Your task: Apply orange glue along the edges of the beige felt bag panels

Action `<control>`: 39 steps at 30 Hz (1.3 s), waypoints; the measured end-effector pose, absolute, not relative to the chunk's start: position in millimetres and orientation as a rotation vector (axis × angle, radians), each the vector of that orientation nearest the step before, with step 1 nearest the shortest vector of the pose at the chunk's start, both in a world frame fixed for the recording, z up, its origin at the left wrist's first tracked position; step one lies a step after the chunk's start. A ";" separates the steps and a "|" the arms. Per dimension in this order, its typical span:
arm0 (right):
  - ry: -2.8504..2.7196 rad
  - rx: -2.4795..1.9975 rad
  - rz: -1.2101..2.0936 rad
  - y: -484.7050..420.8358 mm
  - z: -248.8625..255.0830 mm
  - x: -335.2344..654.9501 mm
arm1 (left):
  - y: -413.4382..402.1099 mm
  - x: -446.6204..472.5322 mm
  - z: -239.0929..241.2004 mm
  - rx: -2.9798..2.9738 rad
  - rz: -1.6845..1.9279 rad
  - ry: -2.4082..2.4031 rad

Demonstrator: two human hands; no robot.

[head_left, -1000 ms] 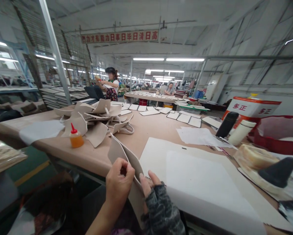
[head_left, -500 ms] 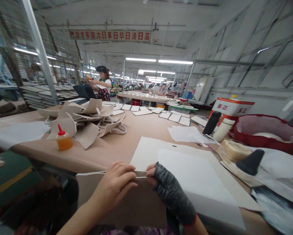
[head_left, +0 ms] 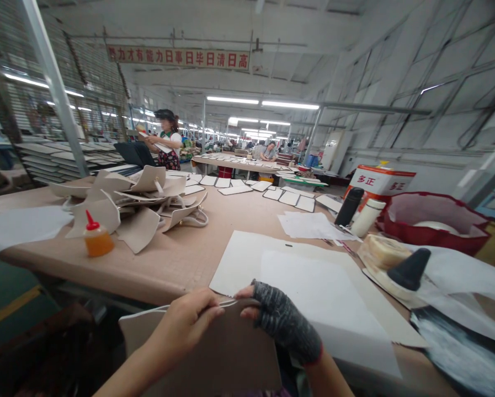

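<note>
A flat beige leather panel (head_left: 226, 353) lies across my lap at the table's front edge. My left hand (head_left: 185, 328), bare, pinches its upper edge from the left. My right hand (head_left: 280, 320), in a grey fingerless knit glove, grips the same edge just to the right. The fingertips of both hands nearly meet on the seam. Above the hands a white sheet (head_left: 313, 286) lies on a larger white board on the table.
A pile of beige leather pieces (head_left: 139, 204) and an orange glue bottle (head_left: 95, 238) sit at left. A black-capped glue pot (head_left: 408, 268), black and white flasks (head_left: 357, 212), a red basket (head_left: 433, 223) stand at right. A person (head_left: 164, 146) works at the far end.
The leather panel went from held up on edge to lying flat and lower in front of me. Both hands stayed on its top edge and sank slightly.
</note>
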State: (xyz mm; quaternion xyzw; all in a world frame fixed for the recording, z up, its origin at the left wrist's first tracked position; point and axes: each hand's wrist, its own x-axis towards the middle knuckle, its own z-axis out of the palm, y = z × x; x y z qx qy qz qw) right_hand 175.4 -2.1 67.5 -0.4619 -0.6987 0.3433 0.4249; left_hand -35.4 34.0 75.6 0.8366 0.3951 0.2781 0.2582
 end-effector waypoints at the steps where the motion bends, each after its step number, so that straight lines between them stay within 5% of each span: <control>1: -1.726 -1.157 0.881 -1.3 67.6 175.4 | 34.0 -34.9 75.3 2.269 0.749 1.084; 17: -1.570 -1.132 0.846 -0.3 57.3 170.0 | 35.9 -23.4 76.8 2.203 0.677 0.784; 26: -1.787 -1.027 -0.652 8.2 45.2 160.9 | 39.2 -15.0 74.8 2.334 0.640 1.072; 39: -1.901 -0.913 -0.954 13.2 35.0 152.6 | 34.5 -10.0 85.2 2.256 0.643 0.999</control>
